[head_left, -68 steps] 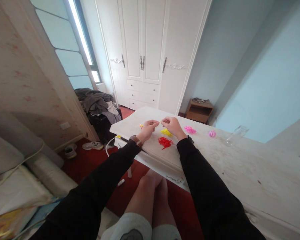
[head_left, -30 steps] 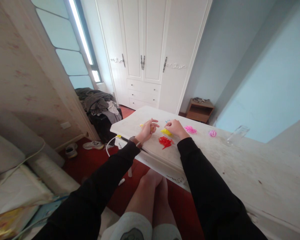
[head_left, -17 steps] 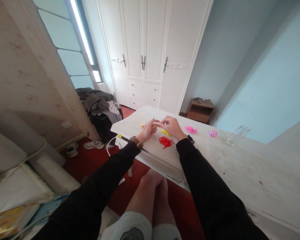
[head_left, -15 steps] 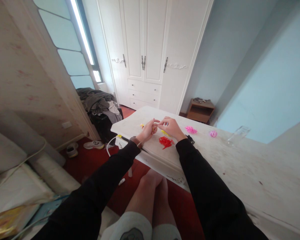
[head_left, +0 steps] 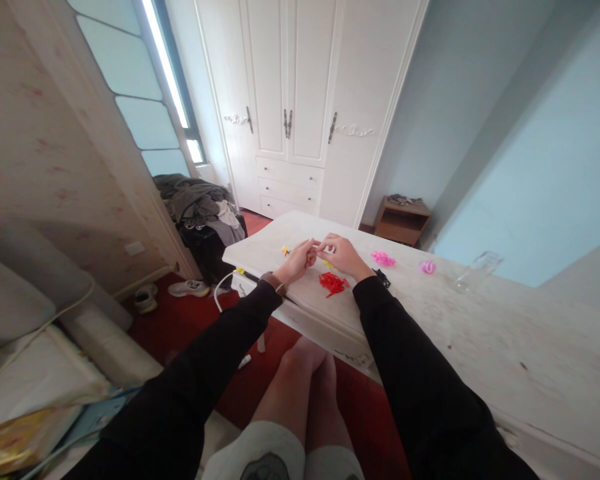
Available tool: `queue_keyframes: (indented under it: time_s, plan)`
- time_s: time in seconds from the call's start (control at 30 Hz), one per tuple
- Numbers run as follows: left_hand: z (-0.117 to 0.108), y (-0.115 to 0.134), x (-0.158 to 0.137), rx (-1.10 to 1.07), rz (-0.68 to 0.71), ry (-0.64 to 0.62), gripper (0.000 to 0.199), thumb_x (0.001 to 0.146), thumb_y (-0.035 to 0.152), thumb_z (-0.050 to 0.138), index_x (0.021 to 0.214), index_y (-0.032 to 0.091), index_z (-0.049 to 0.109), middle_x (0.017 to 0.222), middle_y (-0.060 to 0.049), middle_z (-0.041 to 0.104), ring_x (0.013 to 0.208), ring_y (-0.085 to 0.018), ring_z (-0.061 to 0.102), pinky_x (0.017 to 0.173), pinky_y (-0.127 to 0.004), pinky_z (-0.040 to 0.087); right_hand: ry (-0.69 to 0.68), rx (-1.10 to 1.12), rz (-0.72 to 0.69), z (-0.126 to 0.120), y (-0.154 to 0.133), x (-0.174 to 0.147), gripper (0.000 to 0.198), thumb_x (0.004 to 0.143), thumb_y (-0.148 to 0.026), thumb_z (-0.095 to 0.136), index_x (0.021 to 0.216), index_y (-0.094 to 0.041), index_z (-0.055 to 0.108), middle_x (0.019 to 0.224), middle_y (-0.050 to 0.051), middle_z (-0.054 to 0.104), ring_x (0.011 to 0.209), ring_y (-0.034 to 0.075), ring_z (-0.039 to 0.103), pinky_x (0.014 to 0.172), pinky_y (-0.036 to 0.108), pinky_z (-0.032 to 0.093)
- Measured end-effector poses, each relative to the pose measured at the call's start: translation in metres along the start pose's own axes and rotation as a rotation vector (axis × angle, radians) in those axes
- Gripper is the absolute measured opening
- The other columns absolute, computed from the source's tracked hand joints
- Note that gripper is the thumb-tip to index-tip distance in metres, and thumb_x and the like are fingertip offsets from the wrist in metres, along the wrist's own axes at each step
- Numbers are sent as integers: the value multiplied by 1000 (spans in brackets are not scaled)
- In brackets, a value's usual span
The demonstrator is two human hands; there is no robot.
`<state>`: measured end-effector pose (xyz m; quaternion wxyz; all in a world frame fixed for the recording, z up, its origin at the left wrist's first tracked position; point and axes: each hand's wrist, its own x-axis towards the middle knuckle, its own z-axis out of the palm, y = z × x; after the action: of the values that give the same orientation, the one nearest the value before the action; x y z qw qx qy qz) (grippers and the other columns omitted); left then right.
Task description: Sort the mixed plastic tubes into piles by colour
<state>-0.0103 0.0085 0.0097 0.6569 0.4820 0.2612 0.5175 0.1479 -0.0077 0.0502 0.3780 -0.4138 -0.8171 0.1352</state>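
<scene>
My left hand (head_left: 299,261) and my right hand (head_left: 341,255) meet above the white table (head_left: 280,237), fingertips touching. The fingers of my left hand are curled, with a bit of yellow showing among them; its kind is too small to make out. My right hand pinches at the left fingertips, and what lies in the pinch is hidden. Just below the hands is a pile of small red pieces (head_left: 333,284). Some yellow pieces (head_left: 329,264) show partly between the hands, and a small yellow item (head_left: 285,251) lies left of my left hand.
Right of my hands lie pink pieces (head_left: 383,259), black pieces (head_left: 382,278) partly behind my sleeve, a pink ball-like item (head_left: 427,267) and a clear glass (head_left: 477,272) on its side. A white cable (head_left: 215,293) hangs at the table's left edge. A white wardrobe (head_left: 300,80) stands behind.
The fingers of my left hand have curled in more, and the right fingertips have drawn closer to them. The piles on the table look the same.
</scene>
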Motion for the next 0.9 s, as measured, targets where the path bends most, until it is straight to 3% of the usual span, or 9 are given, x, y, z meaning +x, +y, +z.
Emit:
queue_keyframes:
  time_s: [0.23, 0.53, 0.73, 0.9]
  plan:
    - [3, 1, -1, 3, -22, 7, 35, 94, 45, 65, 81, 13, 63, 69, -4, 63, 47, -5, 38, 43, -17, 24, -67, 22, -78, 4, 6, -1, 8, 83, -18, 72, 83, -19, 80, 84, 3, 60, 82, 16, 57, 80, 30, 42]
    - [2, 0, -1, 4, 0, 9, 32, 95, 41, 65, 77, 14, 62, 59, 2, 50, 46, -6, 36, 43, -17, 23, -61, 1, -54, 3, 3, 0, 12, 83, -13, 68, 79, -19, 77, 82, 2, 59, 79, 16, 55, 78, 29, 42]
    - [3, 0, -1, -9, -24, 10, 30, 95, 39, 65, 79, 15, 61, 62, 1, 52, 48, -6, 38, 44, -17, 25, -91, 15, -79, 4, 3, 0, 12, 83, -15, 69, 78, -20, 78, 84, 3, 61, 86, 18, 58, 85, 31, 43]
    - [3, 0, -2, 21, 11, -7, 37, 93, 42, 67, 71, 15, 56, 58, 3, 45, 47, -6, 36, 44, -19, 23, -44, 2, -21, 4, 3, 1, 10, 83, -16, 66, 77, -19, 74, 83, 2, 60, 78, 16, 54, 77, 29, 43]
